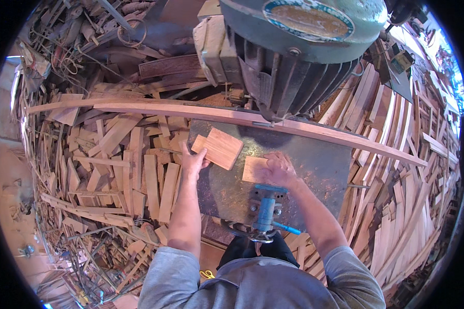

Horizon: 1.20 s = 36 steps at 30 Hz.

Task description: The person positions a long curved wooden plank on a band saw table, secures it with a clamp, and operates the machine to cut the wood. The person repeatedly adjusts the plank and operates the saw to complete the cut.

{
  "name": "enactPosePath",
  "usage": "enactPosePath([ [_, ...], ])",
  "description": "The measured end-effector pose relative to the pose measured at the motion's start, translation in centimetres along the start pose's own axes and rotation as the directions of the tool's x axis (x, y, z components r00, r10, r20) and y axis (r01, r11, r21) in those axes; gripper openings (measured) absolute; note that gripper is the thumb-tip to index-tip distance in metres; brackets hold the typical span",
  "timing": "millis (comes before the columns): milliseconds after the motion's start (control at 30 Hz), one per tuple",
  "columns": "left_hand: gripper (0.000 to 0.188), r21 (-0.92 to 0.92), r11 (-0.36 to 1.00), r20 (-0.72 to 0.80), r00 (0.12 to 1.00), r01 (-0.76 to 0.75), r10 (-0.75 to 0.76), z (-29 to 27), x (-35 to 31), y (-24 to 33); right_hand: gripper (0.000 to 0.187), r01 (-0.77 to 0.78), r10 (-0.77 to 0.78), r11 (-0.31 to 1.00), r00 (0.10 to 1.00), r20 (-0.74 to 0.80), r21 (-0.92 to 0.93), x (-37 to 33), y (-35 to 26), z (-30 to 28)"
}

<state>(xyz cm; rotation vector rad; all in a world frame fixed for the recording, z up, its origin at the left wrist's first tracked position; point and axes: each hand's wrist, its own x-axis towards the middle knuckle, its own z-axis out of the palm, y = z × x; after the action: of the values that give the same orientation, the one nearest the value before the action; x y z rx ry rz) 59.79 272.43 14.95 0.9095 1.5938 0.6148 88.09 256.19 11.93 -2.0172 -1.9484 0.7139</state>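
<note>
My left hand is closed on a flat rectangular wooden block, its thumb lying over the near edge. Part of another wooden piece shows behind that block, beside my fingers. To the right, my right hand has its fingers curled over the end of a second flat wooden block; that end is hidden under the hand. Both blocks are over the dark metal machine table, apart from each other. Whether the left block touches the table, I cannot tell.
A long wooden strip crosses the table's far side. Beyond it hangs a large green motor housing. A blue clamp-like fixture with a handwheel stands at the near edge. Scrap wood lies left, long boards right.
</note>
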Motion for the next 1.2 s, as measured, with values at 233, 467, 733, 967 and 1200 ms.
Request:
enactPosePath([
  [233,0.04,-0.268,0.963,-0.005,1.0,0.007,-0.009,4.1,1.6,-1.6,0.024,-0.03,0.038,0.974,0.999,-0.03,0.226,-1.1,0.1,0.8],
  [467,0.037,-0.263,0.964,-0.008,1.0,-0.023,0.021,5.6,1.1,-1.6,0.028,-0.061,0.062,0.982,0.998,0.0,0.179,-1.9,-0.8,-0.4],
  [733,0.046,-0.099,0.995,0.15,0.989,-0.005,0.019,9.9,-2.7,-1.7,0.049,-0.235,0.364,0.89,0.882,-0.299,0.39,-1.5,1.2,2.4],
  [967,0.055,0.04,0.994,0.199,0.976,-0.099,0.089,13.0,-3.8,-2.5,0.053,-0.251,0.399,0.841,0.886,-0.237,0.479,-2.3,1.6,1.9],
  [1200,0.056,0.08,0.971,0.106,0.971,-0.223,0.214,7.1,-4.1,-4.5,0.044,-0.353,0.65,0.672,0.702,-0.291,0.651,-12.0,4.0,-0.2],
])
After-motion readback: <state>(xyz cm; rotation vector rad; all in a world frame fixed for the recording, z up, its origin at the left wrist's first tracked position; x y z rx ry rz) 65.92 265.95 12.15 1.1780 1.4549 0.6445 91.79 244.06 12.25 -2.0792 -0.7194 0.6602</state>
